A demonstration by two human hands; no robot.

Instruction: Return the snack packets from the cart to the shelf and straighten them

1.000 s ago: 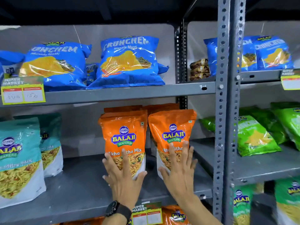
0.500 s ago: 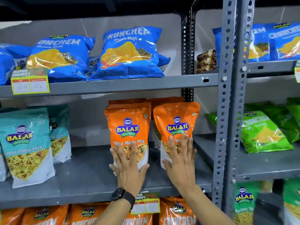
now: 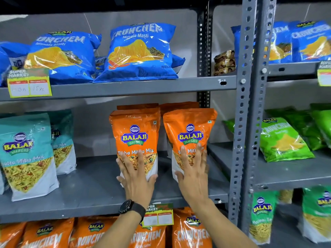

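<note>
Two orange Balaji snack packets stand upright side by side on the middle grey shelf (image 3: pixel 89 190). My left hand (image 3: pixel 137 178), with a black watch on the wrist, lies flat with fingers spread against the lower front of the left orange packet (image 3: pixel 135 129). My right hand (image 3: pixel 194 173) presses flat the same way on the right orange packet (image 3: pixel 189 128). More orange packets stand behind both. Neither hand grips anything. No cart is in view.
Teal Balaji packets (image 3: pixel 25 151) stand at the shelf's left. Blue Crunchem bags (image 3: pixel 141 52) lie on the shelf above, orange Crunchem bags (image 3: pixel 189 233) below. A perforated grey upright (image 3: pixel 241 122) divides off the right bay with green packets (image 3: pixel 281 138). A price tag (image 3: pixel 158 214) hangs on the shelf edge.
Both hands stay flat on the two orange packets, which have slid slightly deeper onto the shelf. The camera has shifted so more of the lower shelf shows.
</note>
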